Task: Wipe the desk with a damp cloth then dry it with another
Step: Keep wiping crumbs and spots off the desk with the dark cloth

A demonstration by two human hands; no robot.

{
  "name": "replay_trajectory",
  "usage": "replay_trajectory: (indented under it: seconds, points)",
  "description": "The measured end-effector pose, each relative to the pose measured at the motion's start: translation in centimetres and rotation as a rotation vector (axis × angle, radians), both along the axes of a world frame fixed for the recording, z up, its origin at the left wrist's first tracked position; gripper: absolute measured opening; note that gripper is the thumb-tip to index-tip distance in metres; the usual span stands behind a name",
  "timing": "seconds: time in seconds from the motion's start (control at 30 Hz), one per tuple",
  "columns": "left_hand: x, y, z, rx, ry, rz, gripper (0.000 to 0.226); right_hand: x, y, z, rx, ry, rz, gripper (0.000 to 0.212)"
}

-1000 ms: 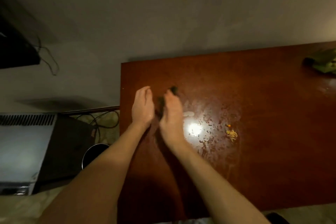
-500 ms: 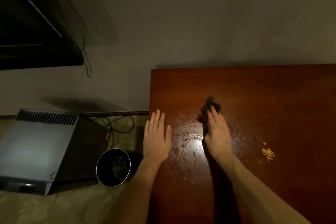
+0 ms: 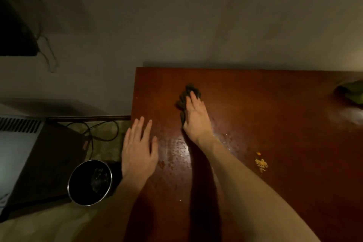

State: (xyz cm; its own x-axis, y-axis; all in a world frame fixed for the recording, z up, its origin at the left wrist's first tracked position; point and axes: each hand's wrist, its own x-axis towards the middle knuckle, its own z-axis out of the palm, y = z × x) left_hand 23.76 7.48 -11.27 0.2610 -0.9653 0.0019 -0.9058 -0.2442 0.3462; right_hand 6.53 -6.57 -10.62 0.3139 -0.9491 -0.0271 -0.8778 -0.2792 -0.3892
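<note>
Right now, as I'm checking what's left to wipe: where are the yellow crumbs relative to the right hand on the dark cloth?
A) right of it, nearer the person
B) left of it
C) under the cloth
A: the crumbs lie right of the right hand, apart from the dark cloth.

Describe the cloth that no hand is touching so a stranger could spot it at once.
Start at the reddish-brown desk against the wall and follow its far edge to the right border of the view. There lies a crumpled green cloth. Unlike the darker cloth under the right hand, nothing touches it.
</note>
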Motion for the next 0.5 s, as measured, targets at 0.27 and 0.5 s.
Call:
replay_trajectory:
  seconds: [0.27,0.5]
  points:
    - [-0.8,-0.1,0.4,-0.020,-0.074,0.007,0.064,-10.0,12.0,1.6,0.041,0.018,-0.384,0.086]
    - [-1.7,-0.3,0.9,0.034,-0.239,-0.019,0.066,-17.0,14.4,2.1,0.094,0.123,-0.146,0.091]
